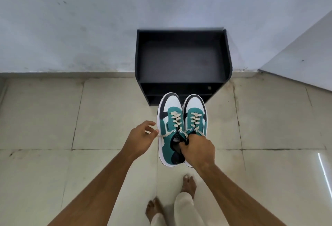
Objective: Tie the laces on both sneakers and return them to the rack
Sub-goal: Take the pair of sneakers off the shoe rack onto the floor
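Two teal, white and black sneakers hang side by side in the air in front of a black rack (182, 58), toes pointing toward it. My right hand (198, 149) grips both at their collars, covering the heel of the right sneaker (195, 113). The left sneaker (169, 116) has a loose cream lace end (166, 134) trailing to the left. My left hand (141, 137) is just left of that sneaker, fingers spread, thumb and forefinger touching the lace end. The rack's top shelf is bare; its lower shelves are dark and mostly hidden.
The rack stands against a pale wall (71, 28) on a beige tiled floor (45, 118). A second wall (305, 55) angles in at the right. My bare feet (189, 184) and a light trouser leg (183, 207) are below the sneakers.
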